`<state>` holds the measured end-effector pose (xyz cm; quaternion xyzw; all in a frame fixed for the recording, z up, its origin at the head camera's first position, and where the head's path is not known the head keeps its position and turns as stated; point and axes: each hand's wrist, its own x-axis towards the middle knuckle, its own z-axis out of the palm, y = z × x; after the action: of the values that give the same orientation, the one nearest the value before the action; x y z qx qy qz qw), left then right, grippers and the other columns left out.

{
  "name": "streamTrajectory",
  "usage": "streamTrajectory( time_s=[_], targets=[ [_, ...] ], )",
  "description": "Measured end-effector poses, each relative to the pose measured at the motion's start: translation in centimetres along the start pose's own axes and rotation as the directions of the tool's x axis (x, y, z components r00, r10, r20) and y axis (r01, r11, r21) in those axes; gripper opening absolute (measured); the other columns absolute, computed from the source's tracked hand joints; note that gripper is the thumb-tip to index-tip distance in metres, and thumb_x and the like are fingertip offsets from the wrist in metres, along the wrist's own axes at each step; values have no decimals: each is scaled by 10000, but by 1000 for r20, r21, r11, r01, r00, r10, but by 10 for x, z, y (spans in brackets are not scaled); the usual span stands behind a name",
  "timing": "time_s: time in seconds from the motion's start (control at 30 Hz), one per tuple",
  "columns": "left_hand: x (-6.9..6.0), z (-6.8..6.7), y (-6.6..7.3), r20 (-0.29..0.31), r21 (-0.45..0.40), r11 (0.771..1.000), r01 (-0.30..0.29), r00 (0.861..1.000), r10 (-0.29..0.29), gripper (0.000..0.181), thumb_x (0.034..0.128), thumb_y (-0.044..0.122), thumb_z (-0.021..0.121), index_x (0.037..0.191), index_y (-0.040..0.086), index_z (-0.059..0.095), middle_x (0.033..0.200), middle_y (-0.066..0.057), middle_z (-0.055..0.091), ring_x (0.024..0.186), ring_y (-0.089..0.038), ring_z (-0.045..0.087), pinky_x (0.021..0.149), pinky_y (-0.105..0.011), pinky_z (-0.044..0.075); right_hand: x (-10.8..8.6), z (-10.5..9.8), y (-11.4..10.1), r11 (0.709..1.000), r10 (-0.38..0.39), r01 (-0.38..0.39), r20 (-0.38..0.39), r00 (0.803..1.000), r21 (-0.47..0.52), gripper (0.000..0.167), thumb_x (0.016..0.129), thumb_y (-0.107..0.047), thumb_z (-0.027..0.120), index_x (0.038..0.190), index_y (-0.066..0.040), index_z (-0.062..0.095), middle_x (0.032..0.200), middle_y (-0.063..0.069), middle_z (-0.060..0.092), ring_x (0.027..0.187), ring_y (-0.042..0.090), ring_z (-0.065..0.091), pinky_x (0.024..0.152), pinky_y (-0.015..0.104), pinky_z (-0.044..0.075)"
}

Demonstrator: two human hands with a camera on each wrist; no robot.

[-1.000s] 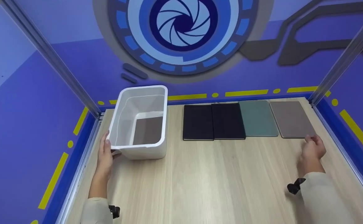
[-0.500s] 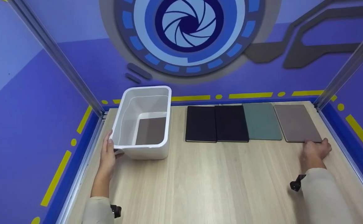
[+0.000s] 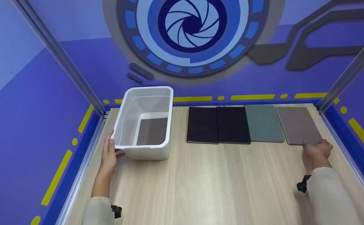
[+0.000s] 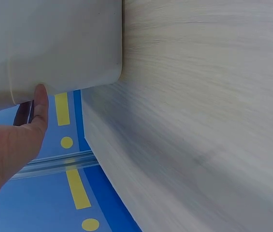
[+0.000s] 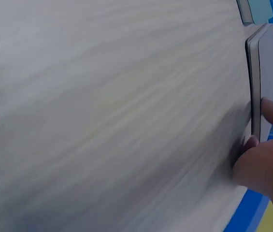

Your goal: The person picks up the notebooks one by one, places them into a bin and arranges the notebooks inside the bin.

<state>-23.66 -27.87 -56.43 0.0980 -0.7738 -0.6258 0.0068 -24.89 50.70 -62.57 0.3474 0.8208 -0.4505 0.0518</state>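
Observation:
My left hand (image 3: 108,159) rests against the near left corner of a white plastic bin (image 3: 147,153), its straight fingers along the side and the thumb at the front. In the left wrist view the thumb (image 4: 40,104) touches the bin wall (image 4: 64,43). A brown-grey flat piece (image 3: 152,131) lies inside the bin. At the right, my right hand (image 3: 319,151) pinches the near edge of a taupe notebook (image 3: 299,125). The right wrist view has one digit on the notebook's cover (image 5: 270,63) and another at its lower edge.
Left of the taupe notebook lie a green notebook (image 3: 264,123) and two black notebooks (image 3: 202,125) (image 3: 233,125), side by side in a row at the back of the wooden table (image 3: 213,181). Printed blue walls (image 3: 76,68) and metal posts (image 3: 353,65) bound the table.
My right hand has moved from just touching the taupe notebook's near right corner to pinching its near edge. The left hand stays at the bin. The head view has shifted slightly.

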Motion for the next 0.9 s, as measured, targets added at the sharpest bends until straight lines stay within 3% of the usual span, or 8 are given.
streamTrajectory(
  time_s=[0.1,0.3,0.9],
  targets=[
    [-1,0,0,2,3,1000,-1,1000,1,584,1159,510,161,1725,380,97,1777,-120,206,1465,-379,455,1168,-579,463,-3,-1,-4,997,12,-11,11,1000,-79,914,1082,-399,469,1636,149,-7,1709,364,-114,1586,617,46,1316,683,160],
    [-1,-1,0,-3,-11,1000,3,1000,-3,579,1161,506,162,1723,383,100,1782,-134,178,1496,-414,426,1201,-659,415,-11,-1,-11,994,52,-52,-3,999,-101,902,1083,-399,477,1638,142,16,1672,383,-67,1569,614,98,1268,743,228],
    [0,1,0,-7,-4,1000,4,1000,-4,568,1168,478,160,1724,382,100,1740,-147,258,1412,-375,481,1142,-565,475,-11,-1,-7,995,36,-37,-14,999,-97,949,1056,-399,487,1611,186,-14,1627,429,-39,1510,626,149,1211,761,305]
  ],
)
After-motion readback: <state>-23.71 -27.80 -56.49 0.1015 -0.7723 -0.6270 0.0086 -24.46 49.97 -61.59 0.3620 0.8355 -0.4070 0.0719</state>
